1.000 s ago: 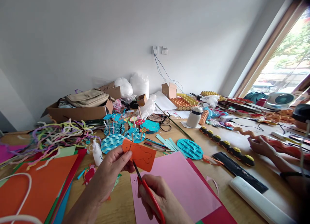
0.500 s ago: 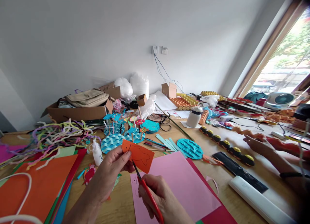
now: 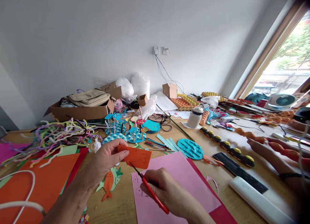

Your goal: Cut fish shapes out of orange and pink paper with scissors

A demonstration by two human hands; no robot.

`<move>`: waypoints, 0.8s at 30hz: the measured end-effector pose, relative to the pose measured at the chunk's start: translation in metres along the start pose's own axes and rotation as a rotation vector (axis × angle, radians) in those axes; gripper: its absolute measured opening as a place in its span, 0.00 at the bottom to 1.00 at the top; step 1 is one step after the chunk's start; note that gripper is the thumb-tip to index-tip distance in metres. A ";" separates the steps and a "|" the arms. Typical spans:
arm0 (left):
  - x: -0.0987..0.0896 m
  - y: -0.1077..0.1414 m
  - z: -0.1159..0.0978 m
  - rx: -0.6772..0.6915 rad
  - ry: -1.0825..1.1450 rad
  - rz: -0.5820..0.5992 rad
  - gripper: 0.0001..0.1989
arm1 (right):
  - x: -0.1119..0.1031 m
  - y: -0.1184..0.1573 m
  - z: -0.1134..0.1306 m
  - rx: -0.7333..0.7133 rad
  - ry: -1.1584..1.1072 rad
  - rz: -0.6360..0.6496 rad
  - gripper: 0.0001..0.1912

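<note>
Between the thumb and fingers of my left hand (image 3: 108, 157) is a piece of orange paper (image 3: 139, 157) with a pencilled fish outline. My right hand (image 3: 167, 188) grips red-handled scissors (image 3: 151, 191), whose dark blades meet the paper's lower left edge. Below them lies a pink sheet (image 3: 169, 185) with small fish drawings at its left side, on top of a dark red sheet (image 3: 225, 214). An orange paper fish (image 3: 108, 183) rests on green cut-outs (image 3: 117, 175) beneath my left forearm. The scissors' finger loops are partly hidden by my right hand.
At left are orange paper (image 3: 48, 175) and tangled pipe cleaners (image 3: 60, 133). A white glue bottle (image 3: 97, 145) stands behind my left hand. Blue discs (image 3: 190, 148), pens (image 3: 157, 144) and a white jar (image 3: 194, 117) lie beyond. At right, another person's hand (image 3: 259, 148) touches painted egg-carton strips (image 3: 244, 133).
My left hand has shifted left and tilted the orange paper flatter. The scissors have turned slightly with my right hand. The orange fish has come into view.
</note>
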State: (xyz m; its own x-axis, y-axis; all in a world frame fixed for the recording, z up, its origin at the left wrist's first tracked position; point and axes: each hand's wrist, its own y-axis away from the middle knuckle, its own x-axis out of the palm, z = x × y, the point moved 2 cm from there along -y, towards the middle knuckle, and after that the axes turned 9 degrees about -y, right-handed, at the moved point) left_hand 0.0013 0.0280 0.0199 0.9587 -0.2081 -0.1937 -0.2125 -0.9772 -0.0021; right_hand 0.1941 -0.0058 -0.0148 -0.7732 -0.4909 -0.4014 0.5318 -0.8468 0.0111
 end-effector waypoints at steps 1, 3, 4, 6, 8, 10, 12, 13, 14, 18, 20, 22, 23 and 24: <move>-0.002 -0.001 -0.001 0.001 -0.044 -0.001 0.06 | -0.001 0.000 0.002 0.000 0.018 0.001 0.17; -0.003 -0.003 -0.004 -0.005 -0.095 -0.001 0.06 | -0.003 -0.001 0.004 0.003 0.013 0.000 0.17; -0.004 -0.003 -0.005 -0.003 -0.098 0.000 0.07 | -0.003 -0.002 0.004 0.003 -0.011 -0.004 0.16; -0.003 -0.001 -0.008 0.005 -0.063 -0.001 0.07 | -0.001 -0.003 0.002 0.003 -0.094 -0.023 0.14; -0.001 0.002 -0.008 0.010 -0.008 0.004 0.06 | 0.004 -0.006 -0.003 0.012 -0.209 -0.050 0.12; 0.001 0.005 -0.007 0.009 0.044 0.026 0.04 | 0.010 -0.009 -0.009 0.029 -0.335 -0.064 0.11; 0.004 0.007 -0.004 0.005 0.103 0.048 0.09 | 0.017 -0.013 -0.014 0.023 -0.443 -0.069 0.12; 0.005 0.007 -0.004 0.003 0.140 0.053 0.13 | 0.020 -0.014 -0.015 0.013 -0.489 -0.073 0.13; 0.006 0.008 -0.003 0.000 0.180 0.050 0.16 | 0.023 -0.016 -0.016 0.003 -0.522 -0.081 0.14; 0.011 0.010 -0.003 -0.049 0.299 -0.015 0.20 | 0.031 -0.020 -0.012 -0.009 -0.575 -0.118 0.18; 0.013 0.010 -0.002 -0.067 0.341 -0.068 0.18 | 0.032 -0.022 -0.008 -0.012 -0.589 -0.129 0.21; 0.014 0.010 -0.001 -0.070 0.374 -0.118 0.15 | 0.034 -0.024 -0.004 -0.016 -0.591 -0.134 0.23; 0.014 0.009 0.000 -0.064 0.388 -0.138 0.13 | 0.034 -0.025 -0.002 -0.015 -0.591 -0.134 0.24; 0.015 0.009 0.001 -0.056 0.399 -0.157 0.12 | 0.035 -0.026 -0.001 -0.015 -0.593 -0.135 0.25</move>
State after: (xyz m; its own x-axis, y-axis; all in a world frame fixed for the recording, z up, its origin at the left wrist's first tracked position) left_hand 0.0135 0.0163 0.0157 0.9787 -0.0464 0.1998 -0.0582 -0.9969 0.0538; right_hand 0.1540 -0.0010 -0.0303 -0.8923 -0.4138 0.1805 0.4175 -0.9085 -0.0189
